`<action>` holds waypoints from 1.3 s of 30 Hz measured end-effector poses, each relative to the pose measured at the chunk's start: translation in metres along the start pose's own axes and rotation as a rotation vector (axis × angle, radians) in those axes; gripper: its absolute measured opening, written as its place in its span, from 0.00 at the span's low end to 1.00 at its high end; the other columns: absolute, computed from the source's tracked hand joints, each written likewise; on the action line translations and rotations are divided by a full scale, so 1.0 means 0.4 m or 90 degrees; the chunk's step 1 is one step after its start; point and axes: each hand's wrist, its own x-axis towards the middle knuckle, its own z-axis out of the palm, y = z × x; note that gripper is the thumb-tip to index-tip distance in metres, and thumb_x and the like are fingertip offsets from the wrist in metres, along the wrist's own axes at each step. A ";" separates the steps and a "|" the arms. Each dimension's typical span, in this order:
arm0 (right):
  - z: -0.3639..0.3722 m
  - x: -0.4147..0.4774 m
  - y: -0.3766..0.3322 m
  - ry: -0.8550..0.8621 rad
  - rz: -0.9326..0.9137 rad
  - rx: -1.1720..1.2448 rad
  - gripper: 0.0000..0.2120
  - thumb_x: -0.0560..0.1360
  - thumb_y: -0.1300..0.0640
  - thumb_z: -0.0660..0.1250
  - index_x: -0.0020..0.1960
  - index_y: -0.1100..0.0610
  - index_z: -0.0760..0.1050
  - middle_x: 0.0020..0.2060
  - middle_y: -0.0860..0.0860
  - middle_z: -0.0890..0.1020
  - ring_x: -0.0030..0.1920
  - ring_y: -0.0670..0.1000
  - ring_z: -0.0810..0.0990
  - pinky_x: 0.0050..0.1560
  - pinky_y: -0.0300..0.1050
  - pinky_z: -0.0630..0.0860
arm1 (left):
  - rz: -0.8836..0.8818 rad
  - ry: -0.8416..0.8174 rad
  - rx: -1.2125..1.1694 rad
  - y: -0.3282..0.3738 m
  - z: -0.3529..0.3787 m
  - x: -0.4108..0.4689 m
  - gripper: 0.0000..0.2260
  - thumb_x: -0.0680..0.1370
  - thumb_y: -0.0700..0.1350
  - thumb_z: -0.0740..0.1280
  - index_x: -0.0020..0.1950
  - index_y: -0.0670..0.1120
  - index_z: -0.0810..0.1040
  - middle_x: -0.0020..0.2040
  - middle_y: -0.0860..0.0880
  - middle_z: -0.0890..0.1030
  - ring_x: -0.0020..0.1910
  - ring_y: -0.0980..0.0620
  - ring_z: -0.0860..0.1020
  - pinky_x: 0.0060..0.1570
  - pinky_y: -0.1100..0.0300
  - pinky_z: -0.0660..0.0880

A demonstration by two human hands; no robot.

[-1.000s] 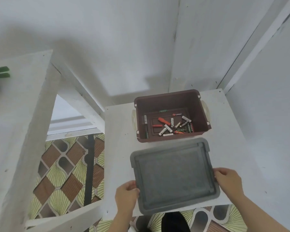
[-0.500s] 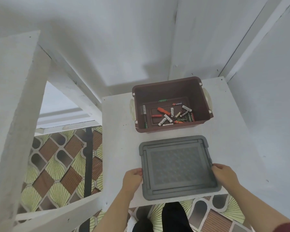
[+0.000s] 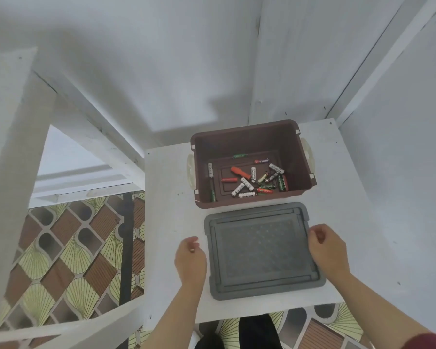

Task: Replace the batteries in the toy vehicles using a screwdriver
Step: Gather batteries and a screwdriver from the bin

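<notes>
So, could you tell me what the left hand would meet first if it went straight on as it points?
Probably the near left corner of the box: the left hand, beside the lid, points away from the person, with only bare table between. Its height above the table is unclear.

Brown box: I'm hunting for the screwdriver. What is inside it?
The brown box holds loose batteries and a red-handled screwdriver on its floor. Its near wall hides the closest floor strip.
</notes>
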 end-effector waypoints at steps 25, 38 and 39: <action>0.130 0.394 -0.349 -0.256 -0.272 -0.579 0.02 0.75 0.59 0.64 0.46 0.57 0.74 0.52 0.55 0.80 0.49 0.57 0.80 0.40 0.42 0.69 | 0.273 -0.310 0.458 0.339 0.207 0.274 0.17 0.77 0.39 0.65 0.67 0.43 0.73 0.61 0.43 0.76 0.57 0.45 0.76 0.57 0.55 0.73; 0.139 0.466 -0.354 -0.105 -0.488 -0.419 0.11 0.79 0.53 0.58 0.59 0.57 0.67 0.53 0.54 0.75 0.52 0.55 0.75 0.37 0.44 0.70 | 0.483 -0.289 0.653 0.330 0.271 0.310 0.37 0.69 0.59 0.73 0.73 0.52 0.62 0.66 0.46 0.63 0.66 0.46 0.62 0.64 0.52 0.65; 0.139 0.467 -0.341 -0.124 -0.493 -0.445 0.15 0.78 0.50 0.60 0.61 0.57 0.66 0.55 0.54 0.74 0.54 0.54 0.73 0.40 0.44 0.71 | 0.479 -0.306 0.663 0.329 0.276 0.313 0.39 0.68 0.61 0.74 0.73 0.52 0.62 0.65 0.45 0.62 0.66 0.45 0.62 0.63 0.52 0.66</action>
